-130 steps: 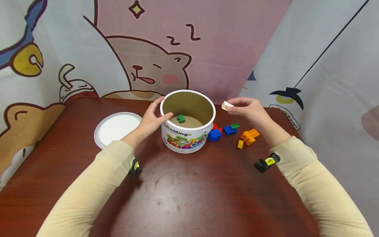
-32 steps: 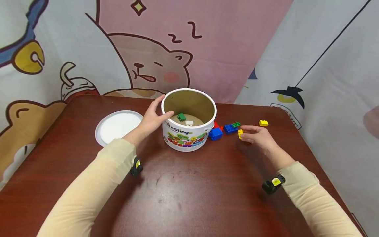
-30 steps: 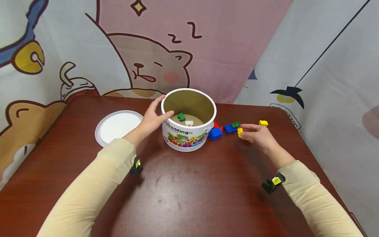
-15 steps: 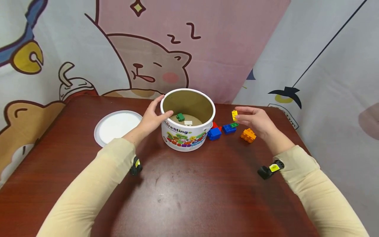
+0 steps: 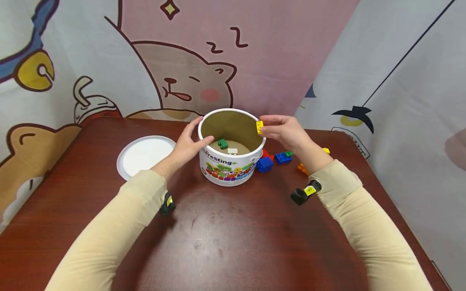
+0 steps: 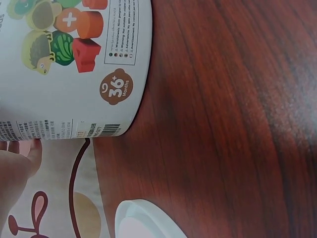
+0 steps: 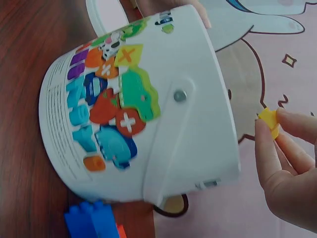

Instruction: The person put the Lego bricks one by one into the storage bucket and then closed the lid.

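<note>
Here's the right hand (image 5: 285,131), up at the bucket's right side, thumb and fingertips pinching 1 small yellow brick (image 5: 259,127)! Across the bucket (image 5: 227,171), the left hand (image 5: 187,143) spreads wide, fingers and thumb fairly straight against the left of the rim, no brick in it. The crucial line is brick to rim: seen from the head, the brick overlaps the right edge, long side running roughly top to bottom, while the right wrist view puts it above the rim with a gap. The opening lies leftward and below, the right hand clearly nearer the brick. And down inside, 2 more: green brick (image 5: 223,144), white brick (image 5: 232,151), just apart.
</note>
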`<state>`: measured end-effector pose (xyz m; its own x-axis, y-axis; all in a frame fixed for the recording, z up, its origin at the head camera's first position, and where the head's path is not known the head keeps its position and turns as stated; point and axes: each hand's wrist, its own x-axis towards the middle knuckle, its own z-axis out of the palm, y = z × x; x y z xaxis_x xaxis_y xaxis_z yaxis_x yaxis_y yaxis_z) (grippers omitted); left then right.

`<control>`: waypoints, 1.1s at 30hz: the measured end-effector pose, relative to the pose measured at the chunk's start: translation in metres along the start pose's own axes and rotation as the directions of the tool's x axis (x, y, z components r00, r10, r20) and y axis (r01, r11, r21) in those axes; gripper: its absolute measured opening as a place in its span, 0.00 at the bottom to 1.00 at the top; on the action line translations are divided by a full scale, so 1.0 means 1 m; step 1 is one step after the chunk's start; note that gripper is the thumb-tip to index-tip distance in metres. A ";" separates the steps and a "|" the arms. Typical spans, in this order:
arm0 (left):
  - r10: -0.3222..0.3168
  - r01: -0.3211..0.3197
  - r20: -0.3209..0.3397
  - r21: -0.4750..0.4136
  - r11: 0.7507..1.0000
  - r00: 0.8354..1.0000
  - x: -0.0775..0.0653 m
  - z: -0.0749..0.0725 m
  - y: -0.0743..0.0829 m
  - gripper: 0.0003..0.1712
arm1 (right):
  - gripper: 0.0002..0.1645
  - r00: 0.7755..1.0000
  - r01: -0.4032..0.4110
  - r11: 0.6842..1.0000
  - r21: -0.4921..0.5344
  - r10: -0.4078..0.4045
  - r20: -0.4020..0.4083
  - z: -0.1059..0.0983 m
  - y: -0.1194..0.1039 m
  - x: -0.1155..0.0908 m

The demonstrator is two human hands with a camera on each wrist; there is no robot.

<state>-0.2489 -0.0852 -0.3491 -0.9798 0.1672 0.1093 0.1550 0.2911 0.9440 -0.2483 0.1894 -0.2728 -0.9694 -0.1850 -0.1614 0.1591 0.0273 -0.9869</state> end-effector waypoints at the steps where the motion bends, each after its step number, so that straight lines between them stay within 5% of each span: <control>1: 0.000 0.000 0.002 -0.002 1.000 1.000 0.000 0.000 0.000 0.44 | 0.27 1.000 -0.004 1.000 -0.009 0.004 0.002 0.004 0.001 0.002; 11: 0.009 -0.009 0.003 0.006 1.000 1.000 -0.001 0.002 0.000 0.43 | 0.28 0.998 0.013 0.999 0.033 -0.015 0.063 0.014 0.005 0.009; 20: 0.008 -0.008 -0.004 0.009 1.000 1.000 0.000 0.002 0.001 0.43 | 0.06 0.996 0.083 0.990 0.118 -0.087 0.027 -0.026 0.012 -0.001; 27: 0.012 -0.012 -0.013 0.022 1.000 1.000 0.000 -0.001 0.001 0.42 | 0.14 1.000 0.011 0.997 -0.073 -0.010 0.014 -0.064 0.052 0.005; 33: 0.003 -0.003 -0.008 0.011 1.000 1.000 0.000 -0.001 0.000 0.43 | 0.30 0.996 -0.021 0.969 -0.246 0.041 0.075 -0.071 0.094 0.012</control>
<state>-0.2494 -0.0858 -0.3492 -0.9804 0.1601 0.1147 0.1592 0.3011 0.9402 -0.2584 0.2599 -0.3677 -0.9453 -0.2570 -0.2007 0.1285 0.2722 -0.9536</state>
